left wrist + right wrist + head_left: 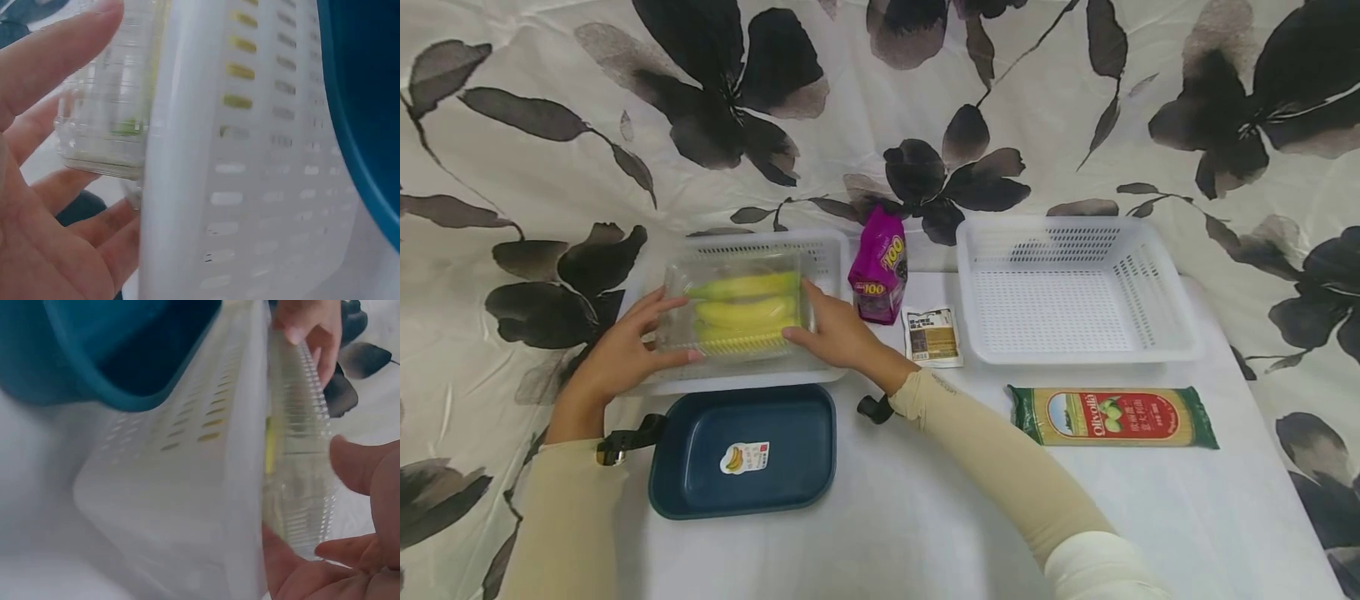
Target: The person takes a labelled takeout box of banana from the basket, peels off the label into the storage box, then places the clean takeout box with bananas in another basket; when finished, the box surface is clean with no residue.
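Note:
A clear plastic box (681,321) with long yellow pieces (745,312) in it, perhaps bananas, is at the rim of the left white basket (831,377). At the box's left end my left hand (625,350) holds it, thumb at the near side and fingers spread farther back. My right hand (838,329) holds the opposite end, its thumb over the near right corner. In the left wrist view, the ribbed box wall (119,94) shows above the basket rim. The right wrist view has the right thumb (356,465) against the box edge; some fingertips are hidden.
Nearest me is a dark blue basin (670,475) with a banana sticker. Right of the left basket stand a purple bag (880,267) and a small flat packet (932,337). A second white basket (1075,357) stands farther right, behind a spaghetti pack (1112,417).

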A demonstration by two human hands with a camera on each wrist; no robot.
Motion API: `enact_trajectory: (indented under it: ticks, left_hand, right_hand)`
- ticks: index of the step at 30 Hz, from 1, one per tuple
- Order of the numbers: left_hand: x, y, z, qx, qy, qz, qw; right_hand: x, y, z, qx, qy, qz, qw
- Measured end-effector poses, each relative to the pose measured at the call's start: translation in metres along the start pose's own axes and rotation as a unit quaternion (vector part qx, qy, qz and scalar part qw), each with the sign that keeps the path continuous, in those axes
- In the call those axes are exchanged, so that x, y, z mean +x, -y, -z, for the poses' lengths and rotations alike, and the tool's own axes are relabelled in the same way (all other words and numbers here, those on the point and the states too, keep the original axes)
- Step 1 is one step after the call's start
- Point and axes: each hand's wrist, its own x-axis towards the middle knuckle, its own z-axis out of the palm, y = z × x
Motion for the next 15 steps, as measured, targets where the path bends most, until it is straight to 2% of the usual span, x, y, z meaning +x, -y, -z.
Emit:
enact_trajectory:
  ticks: [6, 15]
  left_hand:
    - [0.008, 0.009, 0.002, 0.008, 0.018, 0.021, 0.9996]
    - [0.015, 0.018, 0.001, -0.009, 0.053, 0.049, 0.9973]
  right_hand:
    - [0.008, 0.007, -0.006, -0.010, 0.017, -0.049, 0.9986]
    - [0.016, 0.010, -0.011, -0.034, 0.040, -0.078, 0.9956]
